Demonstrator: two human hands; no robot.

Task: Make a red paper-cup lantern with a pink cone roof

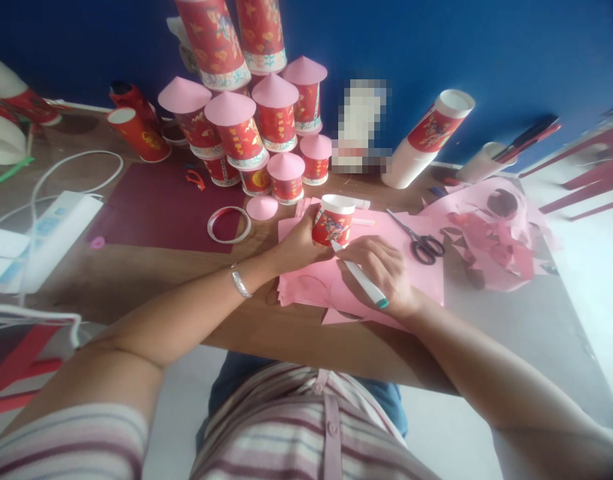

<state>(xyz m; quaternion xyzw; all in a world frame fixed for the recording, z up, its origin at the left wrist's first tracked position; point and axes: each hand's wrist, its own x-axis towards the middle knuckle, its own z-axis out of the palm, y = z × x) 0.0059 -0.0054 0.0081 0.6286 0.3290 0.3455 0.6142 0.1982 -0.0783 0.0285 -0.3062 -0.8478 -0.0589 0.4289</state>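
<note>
My left hand is wrapped round the side of a red paper cup with a white rim and printed figures. The cup is held over a stack of pink paper sheets. In my right hand is a white marker pen with a green end, its tip at the cup's lower front. Whether the tip touches the cup I cannot tell. Black-handled scissors lie on the pink paper to the right of my right hand. A cut white-and-red ring and a small pink paper cone lie left of the cup.
Several red cups with pink cone tops stand stacked at the back. A leaning stack of cups and a pen holder are at the back right. Pink paper scraps lie at right, a dark red sheet and white cable at left.
</note>
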